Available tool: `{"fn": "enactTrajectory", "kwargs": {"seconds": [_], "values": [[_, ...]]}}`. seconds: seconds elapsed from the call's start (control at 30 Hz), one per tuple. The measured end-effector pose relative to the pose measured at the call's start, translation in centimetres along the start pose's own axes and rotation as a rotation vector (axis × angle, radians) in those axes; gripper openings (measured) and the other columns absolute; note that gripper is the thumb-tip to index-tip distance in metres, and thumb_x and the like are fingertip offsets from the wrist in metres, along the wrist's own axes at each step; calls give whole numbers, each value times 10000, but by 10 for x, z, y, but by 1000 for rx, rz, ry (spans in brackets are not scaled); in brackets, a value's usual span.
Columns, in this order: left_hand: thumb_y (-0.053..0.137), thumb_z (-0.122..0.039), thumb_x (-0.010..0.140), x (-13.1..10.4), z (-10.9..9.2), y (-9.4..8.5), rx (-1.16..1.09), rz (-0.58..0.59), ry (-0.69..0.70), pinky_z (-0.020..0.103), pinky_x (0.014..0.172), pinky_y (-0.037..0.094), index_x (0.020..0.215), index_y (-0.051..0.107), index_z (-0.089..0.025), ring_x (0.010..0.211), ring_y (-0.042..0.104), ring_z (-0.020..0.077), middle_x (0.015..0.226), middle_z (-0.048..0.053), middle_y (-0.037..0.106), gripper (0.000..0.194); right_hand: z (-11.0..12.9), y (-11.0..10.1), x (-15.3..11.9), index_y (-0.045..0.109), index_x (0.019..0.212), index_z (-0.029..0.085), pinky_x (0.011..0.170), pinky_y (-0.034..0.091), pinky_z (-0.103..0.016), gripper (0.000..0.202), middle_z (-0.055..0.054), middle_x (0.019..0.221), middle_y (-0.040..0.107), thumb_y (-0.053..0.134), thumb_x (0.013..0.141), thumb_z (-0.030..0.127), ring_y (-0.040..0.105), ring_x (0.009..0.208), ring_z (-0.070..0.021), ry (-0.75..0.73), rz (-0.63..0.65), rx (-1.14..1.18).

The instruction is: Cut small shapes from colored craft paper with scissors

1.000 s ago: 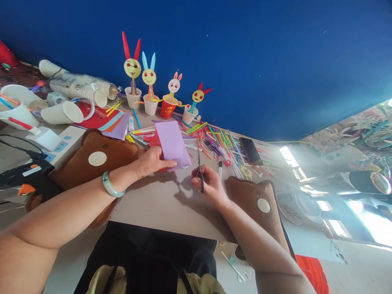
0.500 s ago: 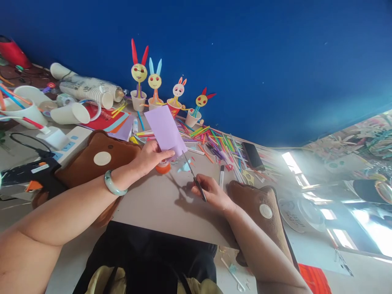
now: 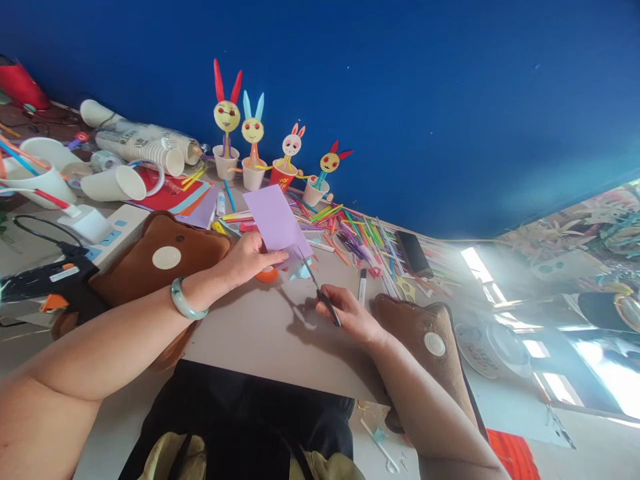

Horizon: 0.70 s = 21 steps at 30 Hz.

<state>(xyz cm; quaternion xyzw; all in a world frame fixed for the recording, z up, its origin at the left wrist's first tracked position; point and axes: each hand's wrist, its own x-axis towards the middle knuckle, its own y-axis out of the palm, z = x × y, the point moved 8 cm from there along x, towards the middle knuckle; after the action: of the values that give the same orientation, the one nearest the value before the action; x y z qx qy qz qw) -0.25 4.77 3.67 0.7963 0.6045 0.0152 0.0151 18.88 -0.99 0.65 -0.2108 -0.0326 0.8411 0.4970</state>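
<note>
My left hand pinches a sheet of purple paper near its lower edge, thumb on top. My right hand is closed round the dark handles of a pair of scissors. Its thin blades point up and left, with the tips at the paper's lower right corner. Whether the blades are parted is hard to make out. Beneath the paper lie a light blue paper scrap and an orange roll, partly hidden by my left hand.
Rabbit-faced paper cup figures stand along the blue wall. Coloured sticks and a phone lie at the back right. Brown cushions flank the table. At left are a glue gun, a white cup and coloured paper sheets.
The purple paper has shifted slightly right and down with my left hand. My right hand and the scissors have moved very little.
</note>
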Motion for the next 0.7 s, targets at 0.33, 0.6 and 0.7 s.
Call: {"fn": "enactTrajectory", "kwargs": {"seconds": [0.33, 0.6, 0.7], "values": [[773, -317, 674, -3, -3, 6, -59, 33, -32, 370, 775, 577, 826, 719, -116, 789, 705, 245, 806, 71, 744, 257, 0, 1, -2, 416, 657, 197, 509, 189, -240, 556, 69, 576, 379, 703, 729, 668, 280, 554, -78, 36, 12, 3], [769, -314, 681, -2, -2, 5, -27, 21, -28, 347, 739, 575, 809, 714, -123, 777, 706, 244, 787, 64, 741, 236, -4, 0, -1, 428, 671, 186, 511, 189, -241, 555, 63, 593, 380, 663, 773, 679, 276, 560, -76, 2, 44, 33], [759, -314, 688, -2, -2, 4, -17, 21, -30, 342, 734, 571, 811, 713, -121, 773, 706, 242, 786, 65, 741, 233, -5, 1, -1, 435, 674, 187, 509, 193, -242, 549, 54, 604, 391, 657, 785, 676, 283, 567, -81, -7, 57, 50]]}}
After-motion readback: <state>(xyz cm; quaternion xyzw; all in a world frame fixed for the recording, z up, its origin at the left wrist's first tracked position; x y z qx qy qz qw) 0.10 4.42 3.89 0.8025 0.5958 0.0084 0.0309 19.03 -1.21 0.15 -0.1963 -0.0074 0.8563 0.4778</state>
